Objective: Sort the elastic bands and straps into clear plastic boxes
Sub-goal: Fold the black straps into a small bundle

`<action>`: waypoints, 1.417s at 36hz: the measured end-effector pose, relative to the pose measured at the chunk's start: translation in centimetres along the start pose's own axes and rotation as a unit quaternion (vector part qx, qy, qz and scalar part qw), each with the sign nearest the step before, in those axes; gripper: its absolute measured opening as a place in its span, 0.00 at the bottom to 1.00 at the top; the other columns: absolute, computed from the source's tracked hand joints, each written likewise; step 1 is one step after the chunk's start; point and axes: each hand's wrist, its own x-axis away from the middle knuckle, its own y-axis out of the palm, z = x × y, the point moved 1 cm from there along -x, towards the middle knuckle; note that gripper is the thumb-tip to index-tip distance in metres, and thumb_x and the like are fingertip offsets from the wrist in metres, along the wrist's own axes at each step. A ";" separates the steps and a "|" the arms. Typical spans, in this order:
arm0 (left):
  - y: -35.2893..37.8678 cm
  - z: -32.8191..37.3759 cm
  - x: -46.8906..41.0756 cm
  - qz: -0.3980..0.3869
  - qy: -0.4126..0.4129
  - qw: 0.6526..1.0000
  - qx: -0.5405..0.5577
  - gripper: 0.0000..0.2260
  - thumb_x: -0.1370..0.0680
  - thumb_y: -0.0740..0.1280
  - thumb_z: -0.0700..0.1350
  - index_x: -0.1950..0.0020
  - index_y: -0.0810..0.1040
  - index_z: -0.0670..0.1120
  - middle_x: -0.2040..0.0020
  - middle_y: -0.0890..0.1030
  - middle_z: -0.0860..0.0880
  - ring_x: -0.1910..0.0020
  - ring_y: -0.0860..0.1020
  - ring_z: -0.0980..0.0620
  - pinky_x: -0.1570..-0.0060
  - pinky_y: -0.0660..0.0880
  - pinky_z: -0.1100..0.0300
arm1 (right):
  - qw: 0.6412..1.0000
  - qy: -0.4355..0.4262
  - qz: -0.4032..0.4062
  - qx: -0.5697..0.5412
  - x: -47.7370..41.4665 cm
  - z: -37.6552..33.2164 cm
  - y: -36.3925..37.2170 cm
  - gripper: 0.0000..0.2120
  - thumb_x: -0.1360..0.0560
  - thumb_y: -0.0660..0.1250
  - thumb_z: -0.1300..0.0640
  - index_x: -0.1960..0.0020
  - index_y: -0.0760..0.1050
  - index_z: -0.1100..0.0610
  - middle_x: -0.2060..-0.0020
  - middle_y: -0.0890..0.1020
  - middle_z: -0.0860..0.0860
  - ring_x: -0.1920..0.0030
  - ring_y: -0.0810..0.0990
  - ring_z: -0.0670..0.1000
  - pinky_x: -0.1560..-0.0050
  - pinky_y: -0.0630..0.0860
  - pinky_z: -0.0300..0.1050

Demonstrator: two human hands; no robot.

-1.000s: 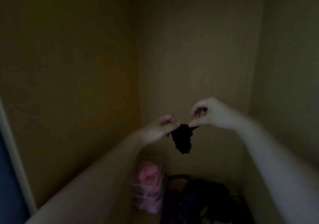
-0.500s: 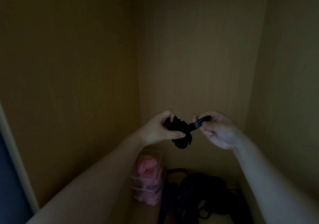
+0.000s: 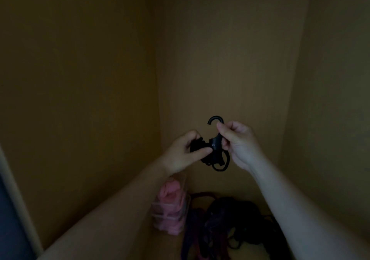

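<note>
Two-handed hold on a black elastic strap [image 3: 214, 146], raised in mid-air at the centre of view. Pinches the bunched cord with the left hand [image 3: 185, 152], thumb and fingers curled round it, at 9 o'clock of the bundle. Grips the strap's shank with the right hand [image 3: 239, 142] at 3 o'clock, fingers curled, hook [image 3: 213, 118] curving up at 12 o'clock above the fingertips. Loop of cord [image 3: 222, 168] dangling at 6 o'clock. Well below the hands, on the dim cupboard floor [image 3: 163, 246]: clear plastic box [image 3: 170, 216] filled with pink bands [image 3: 170, 189]; just beside it at 3 o'clock, a dark heap [image 3: 230, 221] of what seem to be tangled straps. Plain brown walls [image 3: 80, 79] all round.
</note>
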 end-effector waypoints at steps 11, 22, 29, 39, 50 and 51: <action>0.7 -0.9 0.5 0.092 -0.052 0.981 0.160 0.14 0.30 0.72 0.30 0.54 0.72 0.45 0.56 0.77 0.51 0.59 0.77 0.59 0.60 0.74 0.66 | 0.999 -0.016 0.018 0.046 0.0 1.5 0.2 0.12 0.25 0.69 0.61 0.65 0.72 0.58 0.77 0.71 0.50 0.76 0.68 0.46 0.74 0.66 0.37; 0.7 -1.0 0.1 0.080 -0.018 0.996 0.046 0.22 0.32 0.72 0.27 0.49 0.72 0.51 0.45 0.76 0.48 0.41 0.73 0.55 0.45 0.75 0.64 | 0.990 -0.004 0.070 0.118 -0.2 2.8 -0.1 0.10 0.25 0.71 0.58 0.64 0.76 0.59 0.78 0.73 0.50 0.77 0.69 0.47 0.76 0.66 0.39; 1.0 -1.6 0.3 0.085 0.024 0.996 0.007 0.23 0.32 0.73 0.29 0.52 0.74 0.55 0.47 0.74 0.52 0.43 0.73 0.56 0.47 0.75 0.66 | 0.975 0.048 0.006 0.217 0.0 2.9 -0.3 0.07 0.24 0.69 0.57 0.58 0.80 0.59 0.76 0.73 0.51 0.77 0.69 0.45 0.75 0.67 0.36; 0.9 -2.2 -0.3 0.080 -0.026 0.994 0.073 0.25 0.32 0.72 0.27 0.43 0.73 0.51 0.42 0.74 0.53 0.41 0.72 0.58 0.42 0.73 0.66 | 0.896 -0.032 -0.042 0.440 0.2 2.5 0.6 0.16 0.19 0.60 0.53 0.60 0.83 0.46 0.65 0.83 0.58 0.65 0.80 0.58 0.64 0.75 0.47; 0.6 -3.5 -0.3 0.124 -0.036 0.990 0.063 0.12 0.26 0.67 0.29 0.48 0.78 0.43 0.51 0.80 0.49 0.55 0.77 0.59 0.55 0.74 0.70 | 0.862 -0.023 -0.089 0.498 -0.1 2.9 1.5 0.12 0.19 0.61 0.56 0.38 0.79 0.53 0.53 0.81 0.46 0.56 0.78 0.44 0.58 0.71 0.35; 0.5 -3.4 -0.3 0.126 -0.038 0.989 0.070 0.11 0.25 0.67 0.30 0.47 0.78 0.42 0.51 0.80 0.48 0.55 0.77 0.59 0.55 0.74 0.70 | 0.878 -0.050 -0.065 0.472 0.0 3.0 1.5 0.14 0.20 0.64 0.58 0.35 0.76 0.54 0.48 0.80 0.46 0.50 0.79 0.43 0.51 0.72 0.33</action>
